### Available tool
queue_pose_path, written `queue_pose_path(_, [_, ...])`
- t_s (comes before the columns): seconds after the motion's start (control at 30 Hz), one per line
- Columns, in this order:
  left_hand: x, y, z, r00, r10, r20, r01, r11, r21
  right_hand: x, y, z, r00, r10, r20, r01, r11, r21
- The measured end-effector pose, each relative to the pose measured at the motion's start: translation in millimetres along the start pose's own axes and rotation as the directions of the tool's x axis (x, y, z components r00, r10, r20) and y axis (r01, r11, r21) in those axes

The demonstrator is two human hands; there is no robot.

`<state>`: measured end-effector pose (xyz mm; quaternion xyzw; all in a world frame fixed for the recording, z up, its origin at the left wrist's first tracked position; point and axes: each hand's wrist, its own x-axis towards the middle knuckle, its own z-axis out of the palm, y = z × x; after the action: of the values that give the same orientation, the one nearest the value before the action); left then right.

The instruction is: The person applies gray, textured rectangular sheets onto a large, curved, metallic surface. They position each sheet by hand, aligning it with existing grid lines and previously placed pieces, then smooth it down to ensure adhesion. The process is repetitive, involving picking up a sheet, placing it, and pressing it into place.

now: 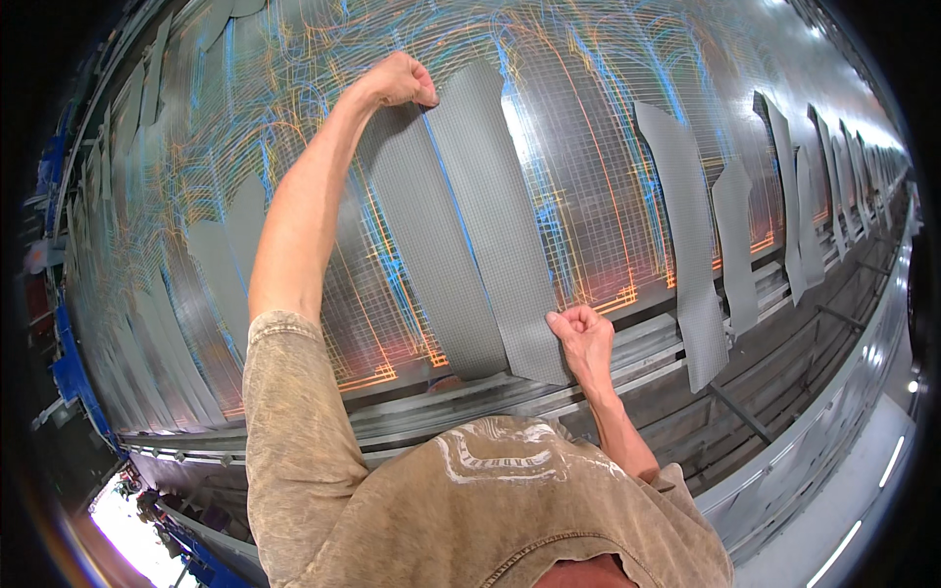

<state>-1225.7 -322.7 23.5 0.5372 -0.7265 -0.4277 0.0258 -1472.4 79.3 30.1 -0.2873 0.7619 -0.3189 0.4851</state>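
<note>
Two long grey strips of textured sheet material lie side by side in front of me, a narrow gap between them. My left hand is closed at the far end, its fingertips pinching the upper left edge of the right-hand strip. Closer to my body, my right hand pinches the lower right edge of that same strip with thumb and forefinger. The left-hand strip lies beneath my left wrist, part of its far end in shadow. Both strips' near ends hang over the edge of the surface.
A large shiny table carries projected grids of orange, blue and green lines. More grey strips lie along it to the right, and others to the left. A metal rail runs along the near edge.
</note>
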Motion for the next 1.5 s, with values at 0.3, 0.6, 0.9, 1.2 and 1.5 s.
queue_pose_path(0.3, [0.3,-4.6,1.2,1.000,0.009,-0.007,-0.009,1.000,0.000,-2.3,-4.9,6.6,0.996,-0.079,-0.036,0.076,0.992,-0.096])
queue_pose_path(0.6, [0.2,-5.6,1.9,1.000,0.002,-0.008,-0.002,1.000,0.027,1.2,0.2,4.4,0.998,-0.049,-0.034,0.045,0.995,-0.090])
queue_pose_path(0.9, [0.3,-4.5,1.8,1.000,0.019,-0.011,-0.019,1.000,0.018,1.4,-0.8,4.4,0.997,-0.071,-0.034,0.068,0.993,-0.098])
queue_pose_path(1.2, [-3.5,3.4,0.6,0.999,-0.039,0.018,0.040,0.997,-0.068,0.7,-3.8,3.2,0.990,-0.122,-0.069,0.114,0.987,-0.113])
queue_pose_path(1.5, [-6.0,10.2,-1.8,0.997,-0.078,0.022,0.079,0.994,-0.071,1.2,-0.7,2.4,0.997,-0.065,-0.038,0.062,0.996,-0.058])
